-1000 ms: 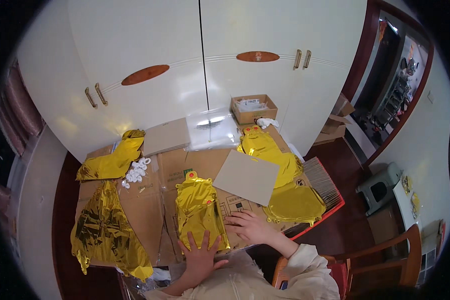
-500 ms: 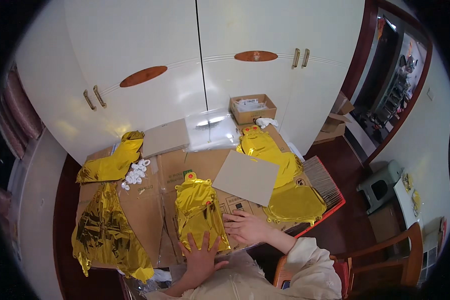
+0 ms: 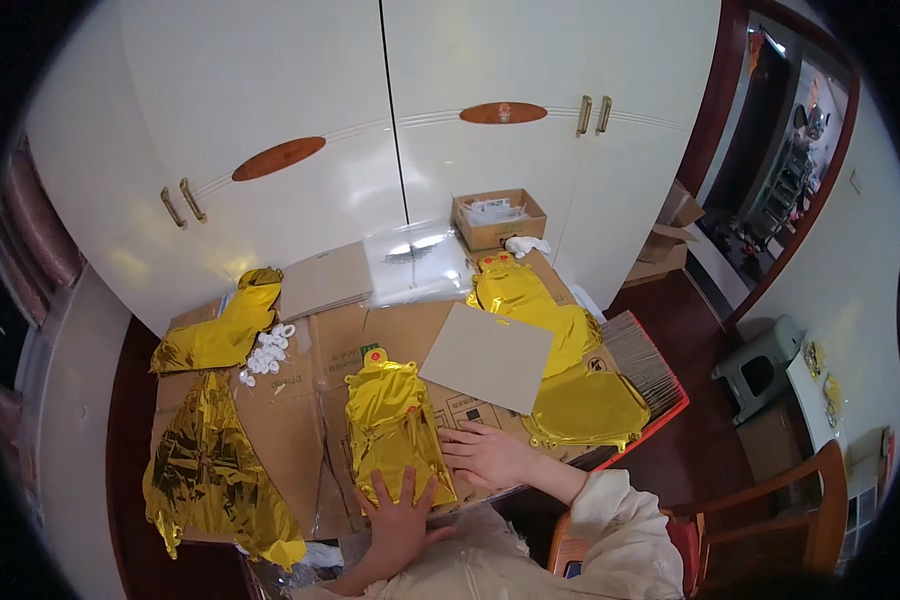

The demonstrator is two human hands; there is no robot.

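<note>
A flat gold foil balloon (image 3: 388, 410) with red spots lies in front of me on the cardboard-covered table. My left hand (image 3: 398, 515) rests on its near end, fingers spread flat. Along the balloon's right edge lies my right hand (image 3: 485, 455), its fingers stretched out and touching the foil or the cardboard beside it. A square grey-brown board (image 3: 487, 358) with a small slot sits just beyond my right hand. Farther right, more gold foil balloons (image 3: 590, 405) overlap one another. Neither hand grips anything.
Crumpled gold foil (image 3: 215, 470) hangs over the table's near left edge, with another gold piece (image 3: 220, 325) behind it. White rings (image 3: 267, 352), stacked boards (image 3: 325, 280), clear plastic bags (image 3: 417, 262) and a small carton (image 3: 500, 218) stand toward the white cabinet (image 3: 270, 80). A wooden chair (image 3: 770, 510) is at right.
The view has shifted slightly. My hands stay almost in place on and beside the gold balloon, and nothing has been picked up or let go.
</note>
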